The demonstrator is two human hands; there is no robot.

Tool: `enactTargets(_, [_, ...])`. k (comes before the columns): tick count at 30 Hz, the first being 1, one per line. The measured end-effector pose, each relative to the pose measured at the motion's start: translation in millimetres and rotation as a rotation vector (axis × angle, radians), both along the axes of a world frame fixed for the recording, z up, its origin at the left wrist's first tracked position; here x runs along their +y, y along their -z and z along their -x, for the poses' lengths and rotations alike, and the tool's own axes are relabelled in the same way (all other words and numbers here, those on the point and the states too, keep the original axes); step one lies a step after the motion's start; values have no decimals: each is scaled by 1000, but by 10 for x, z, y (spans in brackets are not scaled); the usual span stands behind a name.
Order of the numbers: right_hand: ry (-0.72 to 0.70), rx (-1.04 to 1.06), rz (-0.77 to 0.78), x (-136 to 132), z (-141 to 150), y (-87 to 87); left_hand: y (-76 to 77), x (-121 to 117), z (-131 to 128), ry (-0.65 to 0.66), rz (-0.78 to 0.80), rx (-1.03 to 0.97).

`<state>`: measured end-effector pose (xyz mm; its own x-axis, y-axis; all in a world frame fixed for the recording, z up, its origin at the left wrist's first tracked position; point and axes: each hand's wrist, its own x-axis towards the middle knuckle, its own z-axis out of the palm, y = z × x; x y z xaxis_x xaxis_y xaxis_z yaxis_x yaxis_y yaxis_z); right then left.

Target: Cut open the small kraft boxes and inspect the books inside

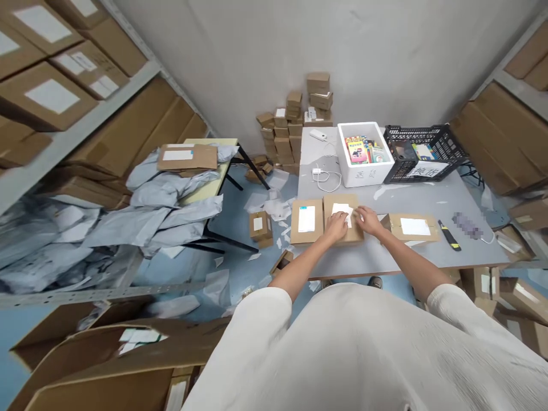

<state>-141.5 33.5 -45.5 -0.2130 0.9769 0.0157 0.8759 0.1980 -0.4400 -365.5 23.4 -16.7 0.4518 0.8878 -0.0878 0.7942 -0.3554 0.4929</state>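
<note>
Left hand (pixel 337 226) lies over the white label (pixel 341 212) on the middle carton (pixel 343 218), fingers spread; right hand (pixel 367 219) is at the carton's right side, fingers bent. Left grip: partly open, palm down, on label and carton. Right grip: partly open; whether it pinches anything, cannot tell. Middle carton sits on the grey tabletop (pixel 322 260), between the left carton (pixel 307 222) and the right carton (pixel 413 228). Behind: white foam box (pixel 365 176) of books, beside a black crate (pixel 423 137). Yellow-black cutter (pixel 449 236) lies right of the right carton.
</note>
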Motion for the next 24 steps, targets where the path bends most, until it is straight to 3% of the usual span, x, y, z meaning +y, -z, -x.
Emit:
enactTargets(8, [138,9,-1,-176,-1324,-18,-65,-31,-1287,209,-25,-3])
enactTargets(14, [130,16,9,-269,-2279,-9,19,-81,-2229,232,-1,98])
enactTargets(19, [160,44,-31,-318,-2803,-48,63,54,-2526,157,90,172])
enactTargets(24, [334,114,-127,-286,-2989,19,46,305,-2561,117,106,199])
